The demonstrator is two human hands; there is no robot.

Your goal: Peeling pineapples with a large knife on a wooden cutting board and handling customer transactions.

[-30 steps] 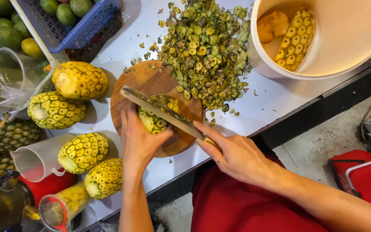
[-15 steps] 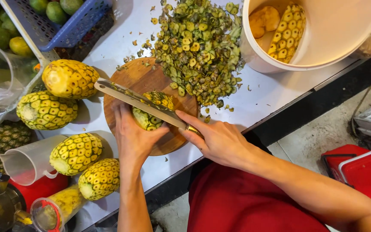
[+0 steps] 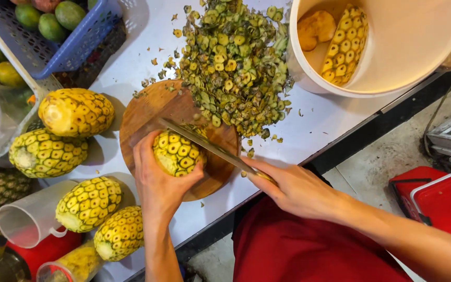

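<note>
My left hand grips a peeled pineapple that stands on a round wooden cutting board. My right hand holds a long knife by its handle. The blade lies across the top right side of the pineapple, slanting up to the left. A big heap of green and yellow pineapple trimmings lies just beyond the board on the white table.
Several peeled pineapples lie left of the board. A white bucket with peeled fruit stands at the top right. A blue basket of green fruit, a clear jug and a red box on the floor surround the work spot.
The knife has slid down and to the right across the pineapple. My left hand has turned the fruit so its yellow studded side faces up.
</note>
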